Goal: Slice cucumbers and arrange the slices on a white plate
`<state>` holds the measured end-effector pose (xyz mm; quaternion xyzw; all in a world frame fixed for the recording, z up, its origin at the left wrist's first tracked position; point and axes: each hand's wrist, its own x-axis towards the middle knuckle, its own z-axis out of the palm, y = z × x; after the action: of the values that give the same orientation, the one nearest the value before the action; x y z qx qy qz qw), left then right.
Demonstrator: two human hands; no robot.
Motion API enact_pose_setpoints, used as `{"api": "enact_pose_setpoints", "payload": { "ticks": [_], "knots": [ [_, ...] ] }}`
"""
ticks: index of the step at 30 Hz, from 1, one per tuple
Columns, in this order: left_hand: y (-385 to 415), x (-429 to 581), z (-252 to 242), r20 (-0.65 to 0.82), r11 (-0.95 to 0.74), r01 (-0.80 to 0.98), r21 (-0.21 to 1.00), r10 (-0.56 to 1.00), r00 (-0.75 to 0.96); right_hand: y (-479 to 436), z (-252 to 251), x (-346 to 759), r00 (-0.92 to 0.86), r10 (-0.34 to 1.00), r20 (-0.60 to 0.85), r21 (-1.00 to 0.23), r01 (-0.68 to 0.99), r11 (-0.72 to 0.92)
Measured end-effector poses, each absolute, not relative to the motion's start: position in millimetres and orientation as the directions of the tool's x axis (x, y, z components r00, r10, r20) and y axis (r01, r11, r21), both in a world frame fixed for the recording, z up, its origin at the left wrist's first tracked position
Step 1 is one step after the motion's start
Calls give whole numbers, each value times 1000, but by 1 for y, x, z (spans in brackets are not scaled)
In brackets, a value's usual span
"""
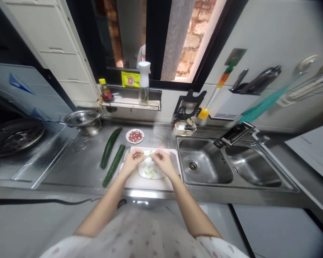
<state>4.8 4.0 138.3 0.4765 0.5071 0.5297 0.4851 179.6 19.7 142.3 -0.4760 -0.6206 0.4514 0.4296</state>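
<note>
Your fingers point(138, 154) of both hands come together at the tips and pinch one pale cucumber slice point(146, 154) between them; the slice is small and its shape I cannot tell well. Your left hand point(131, 160) holds it from the left end and your right hand point(163, 161) from the right end, knuckles up. Both forearms reach forward from your body and lean toward each other, so the hands almost meet.

Just under the fingers is one white plate point(158, 175), and on it lie about five more slices point(150, 171), four of them set like a small wheel. The plate stands on one white cutting board point(140, 182).

To the left of your left fingers lie two whole cucumbers point(111, 147), side by side and slanted, the nearer one just beside the board. Beyond the fingers stands one small dish point(135, 136) with red pieces. To the right of your right fingers is the sink with two basins point(204, 168). Far left of the fingers stands one steel pot point(83, 121).
</note>
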Motion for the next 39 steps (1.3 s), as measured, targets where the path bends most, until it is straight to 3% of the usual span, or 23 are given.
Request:
{"api": "enact_pose_setpoints", "payload": {
  "ticks": [9, 20, 26, 39],
  "knots": [
    [20, -4, 99, -47, 63, 122, 991, 990, -130, 45, 105, 174, -225, 973, 55, -879, 451, 154],
    [29, -8, 45, -170, 217, 453, 865, 975, -143, 58, 72, 155, -233, 959, -164, -527, 842, 114],
    [28, -7, 44, -192, 252, 650, 717, 968, -163, 60, 60, 142, -248, 938, -244, -396, 908, 137],
    [34, -6, 40, -140, 164, 827, 538, 985, -105, 65, 49, 135, -254, 933, -256, -268, 946, 184]
  ]
}}
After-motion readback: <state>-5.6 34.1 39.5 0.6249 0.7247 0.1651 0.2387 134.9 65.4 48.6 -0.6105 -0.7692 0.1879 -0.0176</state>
